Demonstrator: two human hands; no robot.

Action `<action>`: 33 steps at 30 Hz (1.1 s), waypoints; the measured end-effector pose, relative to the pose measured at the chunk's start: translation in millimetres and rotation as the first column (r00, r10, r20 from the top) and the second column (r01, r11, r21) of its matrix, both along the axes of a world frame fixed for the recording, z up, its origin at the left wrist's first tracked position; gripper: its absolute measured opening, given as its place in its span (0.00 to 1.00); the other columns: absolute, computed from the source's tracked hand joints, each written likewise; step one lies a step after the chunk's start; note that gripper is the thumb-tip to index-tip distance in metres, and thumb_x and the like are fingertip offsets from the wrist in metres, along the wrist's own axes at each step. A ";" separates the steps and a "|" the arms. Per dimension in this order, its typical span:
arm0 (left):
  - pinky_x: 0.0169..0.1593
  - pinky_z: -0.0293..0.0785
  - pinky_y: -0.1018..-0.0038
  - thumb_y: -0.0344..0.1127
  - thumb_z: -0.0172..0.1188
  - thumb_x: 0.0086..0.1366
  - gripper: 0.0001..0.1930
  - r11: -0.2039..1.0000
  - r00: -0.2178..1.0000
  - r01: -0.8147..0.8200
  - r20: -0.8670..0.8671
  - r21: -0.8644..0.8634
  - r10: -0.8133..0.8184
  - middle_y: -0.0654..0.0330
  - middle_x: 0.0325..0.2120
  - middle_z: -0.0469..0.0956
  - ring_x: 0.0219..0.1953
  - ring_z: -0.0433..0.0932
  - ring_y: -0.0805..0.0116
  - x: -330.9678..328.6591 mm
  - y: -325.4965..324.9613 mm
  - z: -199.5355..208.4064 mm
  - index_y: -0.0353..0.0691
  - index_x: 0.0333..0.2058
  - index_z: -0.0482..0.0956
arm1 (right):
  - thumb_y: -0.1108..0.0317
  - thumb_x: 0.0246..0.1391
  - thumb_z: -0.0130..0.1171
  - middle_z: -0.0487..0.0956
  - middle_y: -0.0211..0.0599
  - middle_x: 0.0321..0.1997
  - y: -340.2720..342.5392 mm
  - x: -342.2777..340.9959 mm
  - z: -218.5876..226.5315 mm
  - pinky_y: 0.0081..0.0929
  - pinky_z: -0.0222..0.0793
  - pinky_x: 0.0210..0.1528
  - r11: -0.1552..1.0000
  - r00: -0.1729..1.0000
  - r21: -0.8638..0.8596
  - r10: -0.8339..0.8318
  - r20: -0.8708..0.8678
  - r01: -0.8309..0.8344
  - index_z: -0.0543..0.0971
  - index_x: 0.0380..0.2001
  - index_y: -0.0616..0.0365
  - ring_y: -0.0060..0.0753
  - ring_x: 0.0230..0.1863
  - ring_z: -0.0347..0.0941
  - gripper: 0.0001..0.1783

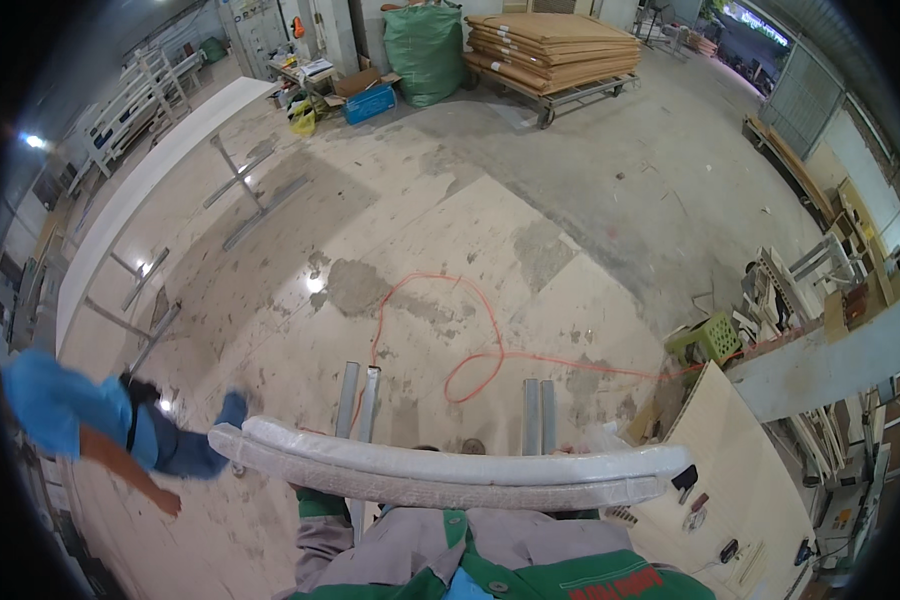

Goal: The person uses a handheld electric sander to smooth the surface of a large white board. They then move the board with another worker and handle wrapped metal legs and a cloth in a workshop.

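Observation:
Two long, pale pieces wrapped in clear plastic lie side by side across the front of my body: a white far piece (460, 457) and a greyer near piece (450, 491). My left forearm, in a grey sleeve with a green cuff (322, 503), reaches up beneath their left part; the wrapped pieces hide the hand and its fingers. My right hand is hidden behind them too, with only a bit of green sleeve showing below. Just beyond the pieces, metal bars stick out in pairs, one on the left (348, 398) and one on the right (532, 415).
A co-worker in a blue shirt (50, 400) is close on the left. An orange hose (490, 310) loops over the floor ahead. At right stands a pale board (715, 490) with small tools; a long white panel (150, 180) rests on metal stands at far left.

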State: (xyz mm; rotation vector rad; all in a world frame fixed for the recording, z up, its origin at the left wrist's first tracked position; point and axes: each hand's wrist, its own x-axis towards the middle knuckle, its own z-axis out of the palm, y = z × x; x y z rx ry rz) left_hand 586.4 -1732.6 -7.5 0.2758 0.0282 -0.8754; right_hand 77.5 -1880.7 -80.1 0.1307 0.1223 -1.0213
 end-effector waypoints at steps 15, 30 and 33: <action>0.54 0.74 0.53 0.69 0.51 0.64 0.32 1.000 0.999 0.007 -0.039 -0.024 -0.008 0.55 0.45 0.79 0.47 0.77 0.56 149.4 -445.0 -26.8 0.44 0.47 0.75 | 0.46 0.70 0.52 0.79 0.41 0.53 -462.9 167.5 44.4 0.44 0.70 0.59 0.998 0.998 0.032 0.056 0.020 -0.057 0.78 0.51 0.54 0.42 0.53 0.73 0.23; 0.61 0.71 0.54 0.67 0.52 0.65 0.34 0.999 1.000 -0.008 -0.029 -0.050 0.007 0.54 0.49 0.81 0.52 0.78 0.55 290.9 -925.1 -21.3 0.42 0.54 0.78 | 0.45 0.69 0.52 0.78 0.40 0.51 -927.0 310.7 40.3 0.42 0.70 0.60 0.996 0.985 0.087 0.021 0.172 -0.037 0.77 0.53 0.54 0.41 0.53 0.73 0.25; 0.60 0.71 0.55 0.67 0.54 0.64 0.34 0.999 0.998 -0.024 -0.049 0.025 0.026 0.55 0.47 0.81 0.51 0.78 0.56 315.1 -1013.6 4.8 0.42 0.53 0.77 | 0.44 0.69 0.52 0.78 0.40 0.51 -1023.2 338.5 47.9 0.42 0.70 0.60 0.989 0.973 0.132 0.039 0.226 -0.070 0.76 0.53 0.54 0.41 0.53 0.73 0.25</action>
